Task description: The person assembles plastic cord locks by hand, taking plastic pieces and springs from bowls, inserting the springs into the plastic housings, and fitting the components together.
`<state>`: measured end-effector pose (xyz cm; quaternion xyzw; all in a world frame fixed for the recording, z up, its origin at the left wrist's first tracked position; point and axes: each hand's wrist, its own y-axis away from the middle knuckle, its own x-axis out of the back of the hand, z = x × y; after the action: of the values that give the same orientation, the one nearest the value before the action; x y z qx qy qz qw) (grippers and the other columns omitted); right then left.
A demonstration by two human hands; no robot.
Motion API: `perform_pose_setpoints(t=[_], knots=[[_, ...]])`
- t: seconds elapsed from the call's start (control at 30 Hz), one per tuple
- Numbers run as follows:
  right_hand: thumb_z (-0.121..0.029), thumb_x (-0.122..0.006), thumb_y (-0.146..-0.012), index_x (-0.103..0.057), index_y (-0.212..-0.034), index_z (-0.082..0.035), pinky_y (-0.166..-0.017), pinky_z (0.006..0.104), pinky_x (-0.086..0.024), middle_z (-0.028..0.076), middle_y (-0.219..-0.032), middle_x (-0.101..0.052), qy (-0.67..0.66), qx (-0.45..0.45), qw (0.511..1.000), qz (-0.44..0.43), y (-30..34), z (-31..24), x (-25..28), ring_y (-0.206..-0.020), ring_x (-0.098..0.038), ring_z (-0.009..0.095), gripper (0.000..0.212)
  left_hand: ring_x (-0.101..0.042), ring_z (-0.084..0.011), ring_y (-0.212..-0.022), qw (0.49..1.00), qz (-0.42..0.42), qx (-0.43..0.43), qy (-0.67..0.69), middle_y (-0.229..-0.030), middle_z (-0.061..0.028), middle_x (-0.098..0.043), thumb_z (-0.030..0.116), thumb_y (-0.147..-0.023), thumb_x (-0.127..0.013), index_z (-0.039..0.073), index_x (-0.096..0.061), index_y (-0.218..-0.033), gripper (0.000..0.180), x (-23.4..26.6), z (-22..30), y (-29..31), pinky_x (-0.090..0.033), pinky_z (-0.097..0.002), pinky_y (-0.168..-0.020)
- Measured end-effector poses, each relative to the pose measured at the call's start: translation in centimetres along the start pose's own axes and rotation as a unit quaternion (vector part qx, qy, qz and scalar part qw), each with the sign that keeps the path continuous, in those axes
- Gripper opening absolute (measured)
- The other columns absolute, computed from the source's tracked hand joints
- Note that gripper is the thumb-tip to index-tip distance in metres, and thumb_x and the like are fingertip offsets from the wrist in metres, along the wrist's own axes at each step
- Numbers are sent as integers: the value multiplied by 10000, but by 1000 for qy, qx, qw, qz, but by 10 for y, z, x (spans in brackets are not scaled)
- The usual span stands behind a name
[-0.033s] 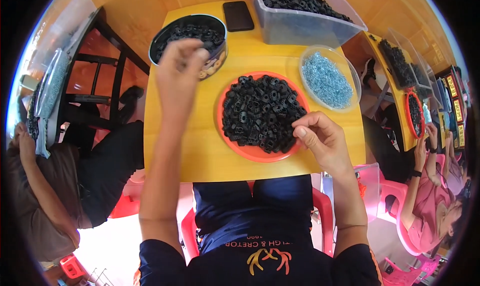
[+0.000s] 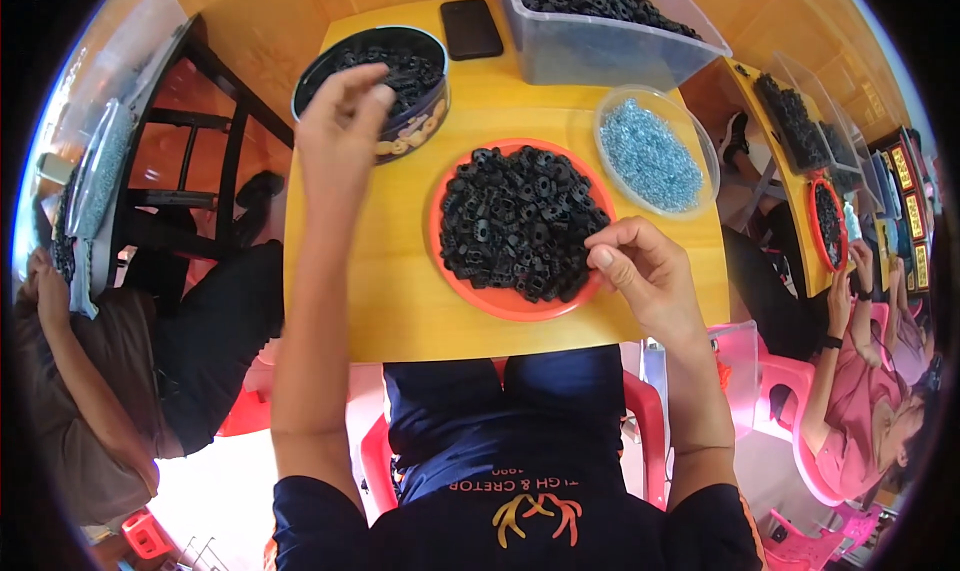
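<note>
I seem to be picking black pieces (image 2: 515, 221) beside my right fingers (image 2: 620, 266), tin (image 2: 412, 136) by my left fingers (image 2: 358, 79), grips unclear; precise pinching needed next.

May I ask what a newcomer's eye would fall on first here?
Probably the red plate heaped with black parts near the middle of the yellow table, the right hand at the plate's edge. Next might be the clear bowl of pale blue bits at upper right, then the round tin at upper left, partly hidden by the left hand.
</note>
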<state>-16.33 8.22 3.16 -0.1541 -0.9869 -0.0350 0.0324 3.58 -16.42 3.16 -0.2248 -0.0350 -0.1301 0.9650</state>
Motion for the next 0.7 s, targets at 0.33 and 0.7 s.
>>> perform_pose_setpoints(t=[0.33, 0.7], knots=[[-92, -712, -812, -667, -887, -30, -636, 325, -496, 104, -853, -619, 327, 131, 936, -6, -6, 9, 9, -717, -629, 254, 108, -501, -281, -1261, 983, -11, -77, -164, -1336, -186, -542, 99, -883, -641, 24, -654, -1147, 275, 16, 2, 33, -363, -359, -1055], [-144, -757, -757, -671, -933, -78, -612, 381, -500, 80, -876, -570, 429, 232, 869, 82, -21, 13, -25, -738, -617, 278, 207, -553, -284, -974, 981, -98, -114, -126, -1054, -124, -607, -49, -815, -630, 26, -650, -1029, 227, -18, 47, 139, -444, -367, -854]])
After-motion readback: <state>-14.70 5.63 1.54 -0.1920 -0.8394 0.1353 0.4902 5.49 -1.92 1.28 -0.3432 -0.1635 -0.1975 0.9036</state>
